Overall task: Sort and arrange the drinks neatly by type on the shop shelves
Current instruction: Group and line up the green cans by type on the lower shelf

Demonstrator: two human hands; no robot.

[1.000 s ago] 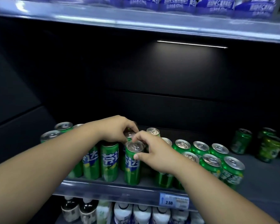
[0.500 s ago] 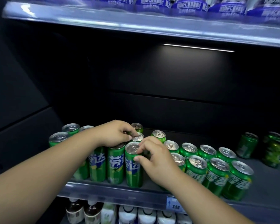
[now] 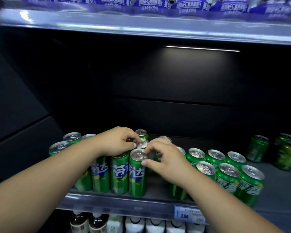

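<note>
Left hand [image 3: 119, 142] pinches the second-row slim can's [image 3: 142, 143] rim; right hand [image 3: 165, 158] fingers close on the front slim can's [image 3: 138, 172] rim, near the shelf's [image 3: 124, 203] front edge. Rigid, likely full, slick-walled; rim grip appears safest.

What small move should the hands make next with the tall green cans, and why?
Probably slide the front can under the right hand leftward. It stands slightly apart from the row of tall cans, while the left hand holds the can behind.

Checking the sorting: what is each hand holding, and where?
Right hand pinches the front tall green can by its top rim. Left hand fingers the lid of the can behind.
</note>
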